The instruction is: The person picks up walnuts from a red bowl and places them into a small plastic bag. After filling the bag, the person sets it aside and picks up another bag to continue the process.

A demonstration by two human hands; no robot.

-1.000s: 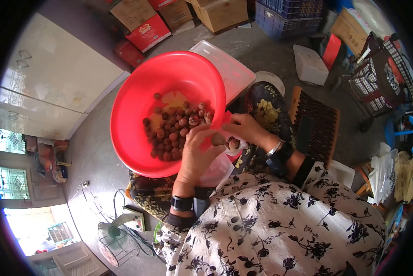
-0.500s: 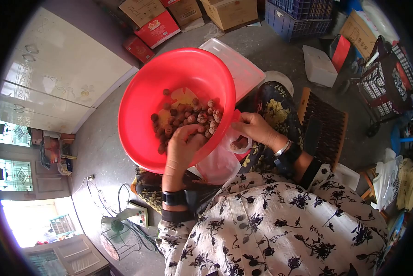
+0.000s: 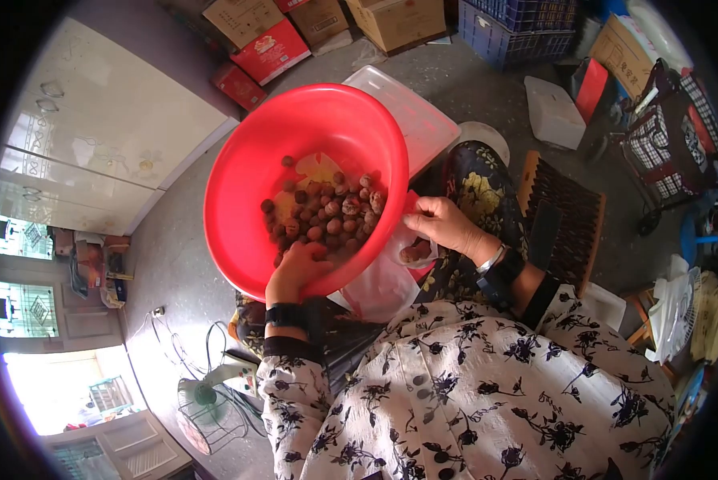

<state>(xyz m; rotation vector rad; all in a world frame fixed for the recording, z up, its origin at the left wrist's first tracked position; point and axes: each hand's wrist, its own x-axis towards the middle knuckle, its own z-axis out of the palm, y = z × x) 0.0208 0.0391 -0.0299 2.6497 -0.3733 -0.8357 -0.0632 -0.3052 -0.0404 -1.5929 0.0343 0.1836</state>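
Note:
A large red basin [image 3: 247, 176] rests tilted over the lap, with several round brown nuts [image 3: 327, 210] lying in its lower part. Inside the near edge of the basin, my left hand [image 3: 299, 268] reaches down with curled fingers at the nuts; its fingertips are partly hidden, so what they hold cannot be made out. My right hand [image 3: 447, 226] is at the basin's right side, thumb and fingers pinched on the edge of a clear plastic bag [image 3: 379, 286]. A few nuts [image 3: 415, 251] show inside the bag, below the right hand.
A white tray [image 3: 419, 112] lies behind the basin. A brush-like wooden rack [image 3: 567, 220] stands right of the knee. Cardboard boxes [image 3: 399, 24] and blue crates [image 3: 503, 36] are at the back. A green fan [image 3: 203, 396] stands at lower left, and a plaid cart [image 3: 667, 152] at far right.
My left hand has moved left and down within the basin, away from the right-hand nuts, uncovering more of the pile. My right hand has barely moved.

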